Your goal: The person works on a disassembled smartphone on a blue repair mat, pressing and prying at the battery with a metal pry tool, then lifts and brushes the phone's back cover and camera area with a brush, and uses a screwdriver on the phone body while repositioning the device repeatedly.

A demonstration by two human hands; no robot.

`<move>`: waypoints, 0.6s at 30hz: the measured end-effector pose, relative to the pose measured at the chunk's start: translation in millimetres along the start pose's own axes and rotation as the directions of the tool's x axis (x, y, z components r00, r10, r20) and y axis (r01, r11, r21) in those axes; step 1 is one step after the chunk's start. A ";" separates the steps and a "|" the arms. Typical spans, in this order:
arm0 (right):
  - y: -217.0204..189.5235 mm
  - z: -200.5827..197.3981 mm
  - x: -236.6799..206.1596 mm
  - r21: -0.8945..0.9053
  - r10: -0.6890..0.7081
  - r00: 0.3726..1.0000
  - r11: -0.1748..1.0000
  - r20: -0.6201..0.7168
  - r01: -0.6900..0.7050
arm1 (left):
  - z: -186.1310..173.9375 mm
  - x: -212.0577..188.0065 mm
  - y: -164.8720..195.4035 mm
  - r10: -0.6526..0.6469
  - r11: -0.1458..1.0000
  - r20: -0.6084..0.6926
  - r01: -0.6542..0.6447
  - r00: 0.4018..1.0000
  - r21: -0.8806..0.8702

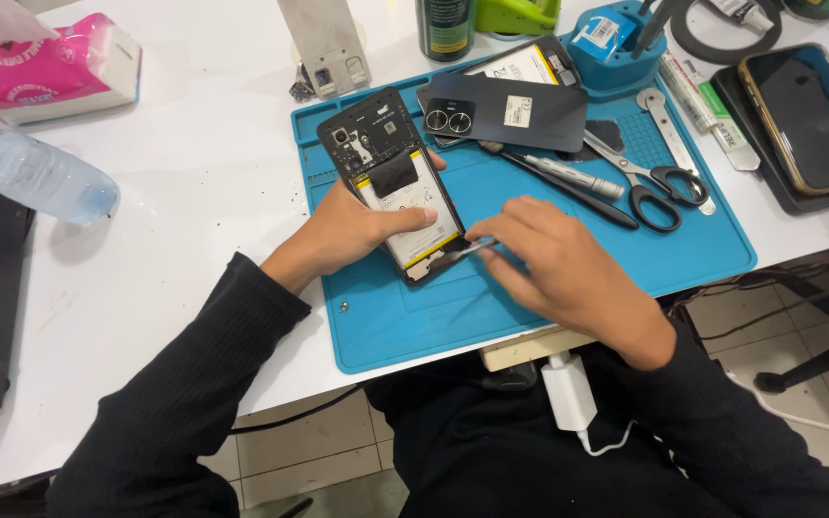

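Presently, the left hand (pixel 352 230) grips an opened phone (pixel 398 182) with its back removed, thumb laid across the exposed battery and fingers wrapped behind the frame. The phone is held tilted just above a blue work mat (pixel 395 326) that lies on a white table (pixel 175 201). The right hand (pixel 568 273) pinches a thin metal tool (pixel 472 249) between thumb and fingers; its tip meets the lower edge of the phone, near the bottom of the battery. Both hands are closed on what they hold.

On the mat, behind the phone, lies a detached dark back cover (pixel 515 110) with two round camera rings, partly covering another flat part beneath it. Right of it rest a slim screwdriver (pixel 558 173) and a pair of black-handled scissors (pixel 650 177), side by side and close together. A flat metal pry bar (pixel 674 139) lies beyond the scissors. A second phone (pixel 813 115) with a dark screen sits at the right end of the table, off the mat. At the left end are a pink tissue pack (pixel 59 67) and a clear plastic bottle (pixel 31 173) lying on its side. A white charger (pixel 568 388) hangs below the table edge, near the person's lap.
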State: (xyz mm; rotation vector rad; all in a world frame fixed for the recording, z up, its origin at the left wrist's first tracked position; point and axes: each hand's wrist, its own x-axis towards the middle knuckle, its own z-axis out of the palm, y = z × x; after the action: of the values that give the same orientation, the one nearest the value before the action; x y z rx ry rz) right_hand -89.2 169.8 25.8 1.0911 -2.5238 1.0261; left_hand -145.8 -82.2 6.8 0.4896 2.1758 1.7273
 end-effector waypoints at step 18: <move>-0.1 21.6 1.8 -0.232 -0.006 1.000 0.973 -0.019 0.001 | 1.0 0.8 -0.3 0.002 0.997 -0.017 -0.003 1.000 -0.076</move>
State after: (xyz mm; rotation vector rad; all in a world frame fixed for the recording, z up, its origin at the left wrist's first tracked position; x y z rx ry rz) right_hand -88.6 154.3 10.7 1.0124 -2.5454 0.7139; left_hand -146.0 -81.0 6.2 0.4605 2.1122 1.8146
